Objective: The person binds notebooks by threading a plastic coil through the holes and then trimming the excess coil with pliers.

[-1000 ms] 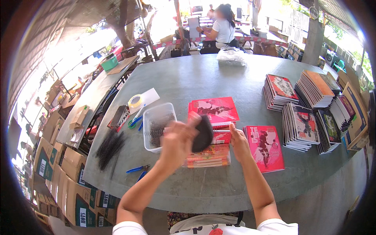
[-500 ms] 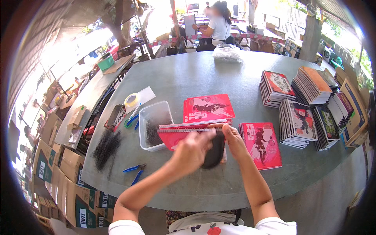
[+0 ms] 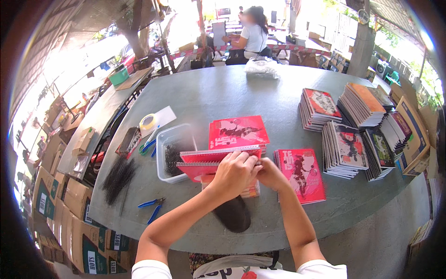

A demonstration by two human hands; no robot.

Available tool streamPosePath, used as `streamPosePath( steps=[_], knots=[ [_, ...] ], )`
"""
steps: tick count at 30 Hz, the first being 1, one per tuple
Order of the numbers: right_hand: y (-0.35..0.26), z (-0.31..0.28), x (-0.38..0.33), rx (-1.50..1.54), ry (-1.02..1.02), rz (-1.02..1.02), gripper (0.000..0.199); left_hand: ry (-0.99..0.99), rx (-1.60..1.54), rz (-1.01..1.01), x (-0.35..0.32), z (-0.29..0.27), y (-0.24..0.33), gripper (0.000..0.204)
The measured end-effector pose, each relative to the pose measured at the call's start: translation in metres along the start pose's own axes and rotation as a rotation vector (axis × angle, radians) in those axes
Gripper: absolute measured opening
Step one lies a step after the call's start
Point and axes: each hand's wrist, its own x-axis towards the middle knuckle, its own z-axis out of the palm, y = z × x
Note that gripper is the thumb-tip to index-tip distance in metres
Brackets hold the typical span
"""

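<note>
A red spiral notebook (image 3: 193, 172) is held upright over the table, its wire spine along the top. My left hand (image 3: 233, 173) grips that spine near its right end with bent fingers. Against the same end my right hand (image 3: 272, 175) is closed, thumb and fingers pinched together; whatever tip they hold is hidden. A second red notebook edge (image 3: 218, 153) shows just behind it. Below my left wrist lies a black oval object (image 3: 234, 215), its kind unclear. Left of the notebook stands a clear plastic tub (image 3: 161, 162) with black binding coils (image 3: 173, 157) inside.
Red notebooks (image 3: 239, 130) lie beyond my hands, and more (image 3: 302, 176) to the right. Several stacks of spiral notebooks (image 3: 344, 146) stand far right. Blue-handled cutters (image 3: 151, 208), loose black coils (image 3: 118, 179) and a tape roll (image 3: 147, 122) lie left. A person (image 3: 253, 39) sits beyond the table.
My left hand has gone from a blurred sweep over the spine to a grip near its right end. The black oval object has moved toward me, below the notebook. The view has shifted slightly.
</note>
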Motion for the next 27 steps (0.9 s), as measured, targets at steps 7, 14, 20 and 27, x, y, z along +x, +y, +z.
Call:
streamPosePath(
  steps=[7,14,20,27],
  knots=[
    [-0.019,0.003,-0.004,-0.202,-0.039,-0.038,0.016,-0.105,-0.343,-0.18,0.012,-0.009,-0.005,0.013],
    [-0.021,-0.003,-0.006,-0.126,-0.034,0.024,0.022,0.088,-0.099,-0.031,0.009,-0.014,0.002,0.025],
    [-0.037,-0.014,-0.007,-0.027,0.003,0.031,0.025,0.153,0.067,-0.257,-0.157,-0.058,-0.073,0.04],
    [-0.03,-0.023,0.007,-0.074,0.014,-0.095,0.023,0.079,0.747,-0.553,-0.285,-0.07,-0.11,0.051]
  ],
)
